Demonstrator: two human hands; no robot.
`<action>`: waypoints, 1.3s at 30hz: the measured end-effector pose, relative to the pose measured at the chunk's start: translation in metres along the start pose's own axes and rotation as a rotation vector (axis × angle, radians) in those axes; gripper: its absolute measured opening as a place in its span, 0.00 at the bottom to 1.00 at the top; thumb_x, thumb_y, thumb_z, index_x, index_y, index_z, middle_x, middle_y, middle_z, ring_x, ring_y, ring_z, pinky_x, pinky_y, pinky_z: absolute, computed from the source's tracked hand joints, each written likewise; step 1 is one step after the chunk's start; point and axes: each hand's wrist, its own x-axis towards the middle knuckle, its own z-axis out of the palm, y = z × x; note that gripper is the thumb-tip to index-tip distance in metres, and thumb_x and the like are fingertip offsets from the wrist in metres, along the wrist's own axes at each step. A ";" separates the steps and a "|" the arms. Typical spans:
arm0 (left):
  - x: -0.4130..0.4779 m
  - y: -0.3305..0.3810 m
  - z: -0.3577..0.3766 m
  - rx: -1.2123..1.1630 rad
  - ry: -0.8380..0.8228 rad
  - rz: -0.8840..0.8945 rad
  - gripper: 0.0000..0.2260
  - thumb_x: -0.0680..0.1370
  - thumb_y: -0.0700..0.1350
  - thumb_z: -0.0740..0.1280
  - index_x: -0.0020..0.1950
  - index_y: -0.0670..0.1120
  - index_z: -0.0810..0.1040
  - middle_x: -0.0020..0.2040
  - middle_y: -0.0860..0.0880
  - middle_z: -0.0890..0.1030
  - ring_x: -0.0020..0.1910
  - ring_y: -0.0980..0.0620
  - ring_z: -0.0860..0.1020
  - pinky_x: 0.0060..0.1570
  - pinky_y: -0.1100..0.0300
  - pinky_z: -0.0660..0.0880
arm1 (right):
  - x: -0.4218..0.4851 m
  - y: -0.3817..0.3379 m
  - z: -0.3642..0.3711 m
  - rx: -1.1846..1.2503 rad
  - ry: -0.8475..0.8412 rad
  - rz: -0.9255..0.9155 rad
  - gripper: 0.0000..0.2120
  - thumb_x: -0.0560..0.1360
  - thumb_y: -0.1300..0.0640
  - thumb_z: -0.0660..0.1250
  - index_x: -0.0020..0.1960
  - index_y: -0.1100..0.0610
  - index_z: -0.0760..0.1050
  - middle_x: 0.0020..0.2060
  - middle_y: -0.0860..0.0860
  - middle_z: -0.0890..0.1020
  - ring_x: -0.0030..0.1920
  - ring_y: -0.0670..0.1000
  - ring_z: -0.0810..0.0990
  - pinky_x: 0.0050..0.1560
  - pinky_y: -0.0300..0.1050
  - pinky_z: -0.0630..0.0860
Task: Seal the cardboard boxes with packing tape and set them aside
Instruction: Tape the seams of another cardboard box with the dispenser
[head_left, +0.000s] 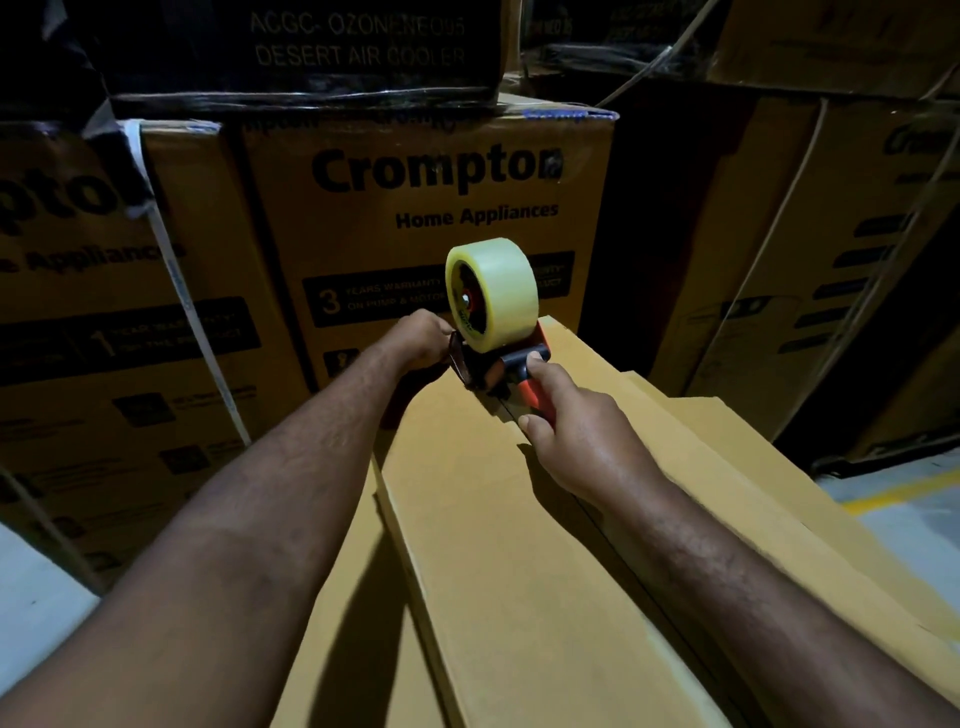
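Cardboard box (483, 545) lies lengthwise under both arms, tape dispenser (493, 322) at the far end of its seam — right hand (576, 431) curled round the red handle to drag it, left hand (423, 338) beside its nose, likely anchoring tape — fingers hidden, grip unclear.

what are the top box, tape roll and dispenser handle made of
Top box: matte brown cardboard, with a flap seam visible along its top. Tape roll: glossy, translucent yellowish film, probably plastic. Dispenser handle: smooth and red with a slight sheen, likely hard plastic.
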 end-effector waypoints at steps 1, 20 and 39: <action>0.000 0.001 0.000 -0.008 -0.005 -0.017 0.06 0.80 0.39 0.68 0.49 0.42 0.86 0.50 0.44 0.86 0.48 0.47 0.81 0.54 0.47 0.80 | 0.000 -0.002 -0.001 -0.010 -0.003 -0.009 0.31 0.81 0.49 0.63 0.78 0.41 0.51 0.61 0.52 0.78 0.57 0.52 0.77 0.53 0.48 0.79; -0.015 0.001 0.005 0.240 0.083 0.048 0.16 0.80 0.63 0.62 0.50 0.54 0.82 0.48 0.53 0.83 0.50 0.49 0.79 0.52 0.50 0.78 | -0.082 0.037 -0.070 -0.155 -0.128 -0.044 0.34 0.80 0.46 0.63 0.78 0.35 0.46 0.54 0.47 0.78 0.45 0.45 0.74 0.43 0.38 0.74; -0.078 0.050 0.056 0.626 -0.280 0.323 0.39 0.73 0.66 0.62 0.82 0.55 0.58 0.83 0.45 0.53 0.82 0.43 0.47 0.77 0.35 0.38 | -0.115 0.033 -0.067 -0.131 -0.124 0.018 0.34 0.80 0.48 0.63 0.77 0.35 0.46 0.56 0.50 0.78 0.50 0.49 0.77 0.49 0.46 0.80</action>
